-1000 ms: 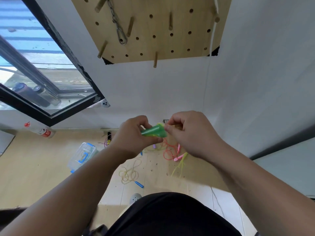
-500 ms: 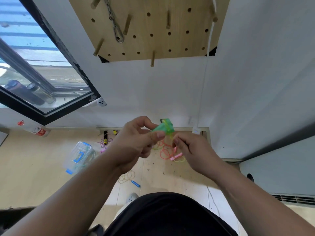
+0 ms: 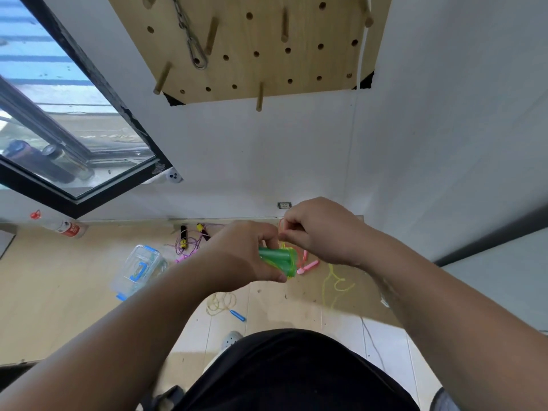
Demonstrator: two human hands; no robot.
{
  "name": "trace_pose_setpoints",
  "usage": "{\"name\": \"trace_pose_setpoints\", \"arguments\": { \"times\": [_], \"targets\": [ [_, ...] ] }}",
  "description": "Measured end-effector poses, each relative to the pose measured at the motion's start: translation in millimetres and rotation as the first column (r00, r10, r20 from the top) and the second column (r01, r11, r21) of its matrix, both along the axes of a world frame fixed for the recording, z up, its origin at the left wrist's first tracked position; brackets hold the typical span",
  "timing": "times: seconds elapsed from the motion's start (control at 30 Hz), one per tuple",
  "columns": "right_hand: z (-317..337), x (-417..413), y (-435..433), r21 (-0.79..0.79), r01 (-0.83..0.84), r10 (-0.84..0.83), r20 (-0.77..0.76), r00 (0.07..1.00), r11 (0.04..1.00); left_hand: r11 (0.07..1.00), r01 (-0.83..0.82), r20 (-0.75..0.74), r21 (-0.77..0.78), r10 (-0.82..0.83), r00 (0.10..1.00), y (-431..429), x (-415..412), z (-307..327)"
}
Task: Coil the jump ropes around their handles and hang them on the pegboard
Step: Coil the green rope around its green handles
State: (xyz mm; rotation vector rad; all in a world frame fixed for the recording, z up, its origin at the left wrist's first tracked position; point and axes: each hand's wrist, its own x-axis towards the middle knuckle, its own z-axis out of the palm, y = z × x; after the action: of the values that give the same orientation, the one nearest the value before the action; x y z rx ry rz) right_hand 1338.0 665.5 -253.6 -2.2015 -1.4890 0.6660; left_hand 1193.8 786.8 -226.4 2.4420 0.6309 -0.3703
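Green jump-rope handles [image 3: 278, 259] are bunched together in the left hand [image 3: 243, 256], thumb and fingers curled tight round them. Just beside them, at one o'clock, the right hand [image 3: 320, 229] pinches the yellow-green cord [image 3: 336, 281], which trails slack toward four o'clock. The wooden pegboard [image 3: 252, 69] hangs overhead at twelve o'clock. A clear plastic box [image 3: 139, 271] lies on the floor at nine o'clock.

Window [image 3: 74, 137], clear container [image 3: 138, 271], bottle [image 3: 66, 228], chain [image 3: 189, 37]
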Motion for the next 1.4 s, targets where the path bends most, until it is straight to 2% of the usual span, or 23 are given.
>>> {"name": "trace_pose_setpoints", "arguments": {
  "times": [0.1,0.2,0.3,0.37,0.43,0.5,0.7,0.8,0.9,1.1,1.23,1.4],
  "targets": [
    [0,-12,-7,0.124,0.148,-0.146,-0.02,0.989,0.981,0.985,-0.169,0.143,0.019,0.164,0.976,4,2,-6],
    [-1,-25,-15,0.237,0.2,-0.208,0.01,0.978,0.951,0.955,-0.297,0.241,-0.004,0.289,0.927,5,7,-11],
    [-9,-33,-25,0.338,0.287,-0.256,-0.134,0.957,0.896,0.888,-0.37,0.245,-0.274,0.437,0.866,10,7,-11],
    [-15,-35,-31,0.376,0.388,-0.292,-0.287,0.912,0.841,0.794,-0.394,0.188,-0.463,0.522,0.832,10,7,-12],
    [-19,-36,-35,0.384,0.47,-0.32,-0.393,0.862,0.795,0.632,-0.438,0.1,-0.639,0.633,0.767,7,10,-14],
    [-21,-39,-37,0.38,0.499,-0.322,-0.441,0.838,0.779,0.481,-0.467,0.018,-0.742,0.71,0.704,5,13,-14],
    [-22,-37,-44,0.329,0.552,-0.303,-0.573,0.762,0.766,0.274,-0.421,-0.071,-0.865,0.764,0.642,-1,13,-13],
    [-20,-35,-45,0.293,0.577,-0.275,-0.661,0.699,0.762,0.229,-0.379,-0.065,-0.897,0.778,0.625,-7,13,-11],
    [-17,-34,-45,0.303,0.571,-0.26,-0.666,0.7,0.763,0.239,-0.349,-0.013,-0.906,0.809,0.588,-11,13,-12],
    [-20,-34,-44,0.334,0.542,-0.297,-0.565,0.77,0.771,0.358,-0.44,0.158,-0.823,0.89,0.428,-8,14,-22],
    [-21,-39,-42,0.375,0.532,-0.295,-0.53,0.795,0.759,0.459,-0.465,0.291,-0.757,0.874,0.389,-9,12,-25],
    [-22,-42,-42,0.383,0.518,-0.291,-0.512,0.808,0.765,0.561,-0.462,0.396,-0.687,0.822,0.41,-10,4,-23]
  ]
}}
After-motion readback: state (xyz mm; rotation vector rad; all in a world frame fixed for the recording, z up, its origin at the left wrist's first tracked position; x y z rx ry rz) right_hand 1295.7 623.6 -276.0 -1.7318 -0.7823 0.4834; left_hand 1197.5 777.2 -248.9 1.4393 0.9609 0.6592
